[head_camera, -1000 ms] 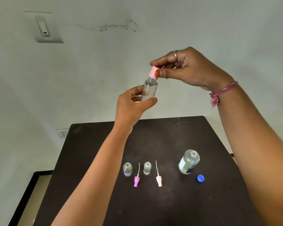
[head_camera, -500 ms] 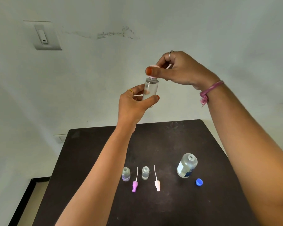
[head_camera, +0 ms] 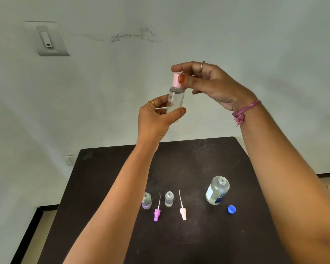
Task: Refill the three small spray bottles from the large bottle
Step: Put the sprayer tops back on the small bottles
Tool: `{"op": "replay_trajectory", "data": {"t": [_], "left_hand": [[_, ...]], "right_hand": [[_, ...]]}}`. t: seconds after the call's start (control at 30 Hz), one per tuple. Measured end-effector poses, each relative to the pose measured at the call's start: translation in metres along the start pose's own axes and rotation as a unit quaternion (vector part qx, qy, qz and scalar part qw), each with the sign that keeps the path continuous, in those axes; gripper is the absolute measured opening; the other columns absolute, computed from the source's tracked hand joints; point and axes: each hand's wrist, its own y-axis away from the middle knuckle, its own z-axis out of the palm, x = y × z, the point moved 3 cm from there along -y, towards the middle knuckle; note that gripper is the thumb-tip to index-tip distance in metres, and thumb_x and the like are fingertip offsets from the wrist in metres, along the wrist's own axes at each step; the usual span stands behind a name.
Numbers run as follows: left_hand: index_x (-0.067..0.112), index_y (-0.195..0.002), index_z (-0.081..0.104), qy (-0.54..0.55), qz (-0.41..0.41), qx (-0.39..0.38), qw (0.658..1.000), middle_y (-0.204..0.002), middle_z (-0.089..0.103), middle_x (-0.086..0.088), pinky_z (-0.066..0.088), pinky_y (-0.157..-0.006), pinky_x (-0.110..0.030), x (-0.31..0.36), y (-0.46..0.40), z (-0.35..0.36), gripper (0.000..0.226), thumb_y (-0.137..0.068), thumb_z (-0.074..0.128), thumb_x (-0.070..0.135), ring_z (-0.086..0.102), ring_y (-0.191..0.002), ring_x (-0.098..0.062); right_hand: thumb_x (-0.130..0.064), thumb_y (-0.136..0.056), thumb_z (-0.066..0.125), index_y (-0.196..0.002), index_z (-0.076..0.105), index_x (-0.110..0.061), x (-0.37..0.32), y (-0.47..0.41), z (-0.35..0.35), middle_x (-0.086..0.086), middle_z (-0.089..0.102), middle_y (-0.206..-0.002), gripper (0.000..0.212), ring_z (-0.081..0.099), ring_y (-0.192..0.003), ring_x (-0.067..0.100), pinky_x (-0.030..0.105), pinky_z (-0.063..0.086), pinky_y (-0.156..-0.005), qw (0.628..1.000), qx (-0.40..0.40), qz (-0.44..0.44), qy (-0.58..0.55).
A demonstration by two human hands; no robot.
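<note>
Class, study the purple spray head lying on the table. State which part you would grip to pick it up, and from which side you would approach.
Grip the purple spray head across its stubby coloured body, coming from straight above. It lies flat, its thin white dip tube pointing away toward the wall; the tube looks too slender to hold. Small bottles stand nearby, so probably pinch narrowly.

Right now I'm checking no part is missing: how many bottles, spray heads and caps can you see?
Small spray bottles: 3 (one held, two on the table)
Large bottle: 1
Spray heads: 3 (pink, purple, white)
Blue cap: 1
Total: 8
</note>
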Motion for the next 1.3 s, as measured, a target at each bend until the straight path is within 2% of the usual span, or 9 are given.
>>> {"op": "replay_trajectory", "data": {"t": [0.1, 0.17, 0.33, 0.5, 0.67, 0.87, 1.0, 1.17, 1.3], "left_hand": [[0.015, -0.12, 0.066, 0.0, -0.002, 0.001, 1.0, -0.112, 0.071, -0.003, 0.06, -0.085, -0.041, -0.001, 0.0, 0.0, 0.052, -0.072, 0.085, 0.02, 0.07, -0.091, -0.019], [0.014, -0.121, 0.066, 0.0, -0.004, 0.003, 1.0, -0.111, 0.071, -0.002, 0.06, -0.085, -0.041, -0.002, 0.0, 0.0, 0.053, -0.071, 0.085, 0.02, 0.07, -0.09, -0.019], [0.016, -0.119, 0.066, 0.0, -0.005, 0.007, 1.0, -0.11, 0.071, -0.001, 0.059, -0.085, -0.04, -0.004, 0.0, -0.002, 0.052, -0.071, 0.086, 0.02, 0.07, -0.09, -0.018], [0.016, -0.12, 0.065, -0.009, -0.007, 0.009, 1.0, -0.113, 0.07, -0.002, 0.059, -0.086, -0.04, -0.007, 0.0, -0.002, 0.053, -0.071, 0.086, 0.022, 0.07, -0.092, -0.018], [0.017, -0.121, 0.064, -0.008, -0.011, 0.011, 1.0, -0.113, 0.07, -0.001, 0.059, -0.087, -0.038, -0.01, 0.0, -0.004, 0.053, -0.072, 0.085, 0.022, 0.069, -0.092, -0.017], [0.017, -0.12, 0.064, -0.013, -0.01, 0.012, 1.0, -0.112, 0.069, 0.001, 0.059, -0.086, -0.036, -0.012, 0.001, -0.004, 0.053, -0.072, 0.085, 0.023, 0.069, -0.089, -0.013], [0.019, -0.119, 0.064, -0.01, -0.013, 0.013, 1.0, -0.108, 0.069, 0.003, 0.059, -0.086, -0.036, -0.015, -0.001, -0.006, 0.051, -0.072, 0.085, 0.023, 0.068, -0.088, -0.012], [0.019, -0.116, 0.065, -0.01, -0.017, 0.018, 1.0, -0.102, 0.067, 0.008, 0.059, -0.087, -0.037, -0.023, -0.004, -0.007, 0.05, -0.071, 0.086, 0.023, 0.068, -0.087, -0.01], [0.018, -0.116, 0.066, -0.011, -0.009, 0.019, 1.0, -0.11, 0.07, 0.003, 0.059, -0.086, -0.038, -0.028, -0.008, -0.009, 0.049, -0.072, 0.086, 0.024, 0.069, -0.093, -0.016]], "right_hand": [[-0.027, -0.084, 0.073, -0.103, 0.068, -0.02, 0.0, 0.0, 0.005, -0.007, 0.069, -0.097, 0.021, 0.059, -0.083, 0.001, 0.016, 0.046, -0.071, 0.998, 0.048, -0.016, -0.039], [-0.038, -0.074, 0.08, -0.088, 0.064, -0.019, 0.001, -0.004, 0.011, -0.009, 0.062, -0.083, 0.028, 0.055, -0.073, 0.002, 0.018, 0.046, -0.068, 0.995, 0.097, -0.008, -0.004], [-0.049, -0.082, 0.064, -0.12, 0.061, -0.031, 0.0, 0.001, 0.013, -0.01, 0.063, -0.116, 0.042, 0.061, -0.101, 0.001, 0.022, 0.044, -0.081, 0.999, 0.008, 0.03, -0.033], [-0.04, -0.076, 0.078, -0.088, 0.065, -0.019, 0.001, -0.005, 0.021, -0.009, 0.064, -0.086, 0.028, 0.059, -0.079, 0.003, 0.017, 0.045, -0.07, 0.992, 0.119, 0.031, -0.033], [-0.046, -0.084, 0.063, -0.119, 0.061, -0.028, 0.006, 0.0, 0.022, -0.012, 0.066, -0.113, 0.039, 0.062, -0.104, 0.004, 0.027, 0.046, -0.089, 0.994, 0.002, 0.075, -0.074], [-0.041, -0.074, 0.079, -0.093, 0.063, -0.018, 0.013, -0.005, 0.028, -0.007, 0.062, -0.09, 0.034, 0.059, -0.083, 0.006, 0.019, 0.043, -0.07, 0.989, 0.117, 0.067, -0.064], [-0.043, -0.079, 0.07, -0.119, 0.063, -0.027, 0.016, 0.001, 0.03, -0.009, 0.067, -0.117, 0.044, 0.061, -0.111, 0.007, 0.029, 0.046, -0.089, 0.99, -0.001, 0.094, -0.102], [-0.033, -0.073, 0.082, -0.084, 0.063, -0.021, 0.023, -0.004, 0.045, -0.006, 0.066, -0.088, 0.025, 0.061, -0.089, 0.01, 0.024, 0.044, -0.073, 0.98, 0.109, 0.118, -0.115], [-0.046, -0.071, 0.08, -0.107, 0.062, -0.021, 0.031, -0.008, 0.056, -0.007, 0.068, -0.097, 0.048, 0.065, -0.097, 0.012, 0.031, 0.05, -0.082, 0.977, 0.063, 0.138, -0.147]]}}
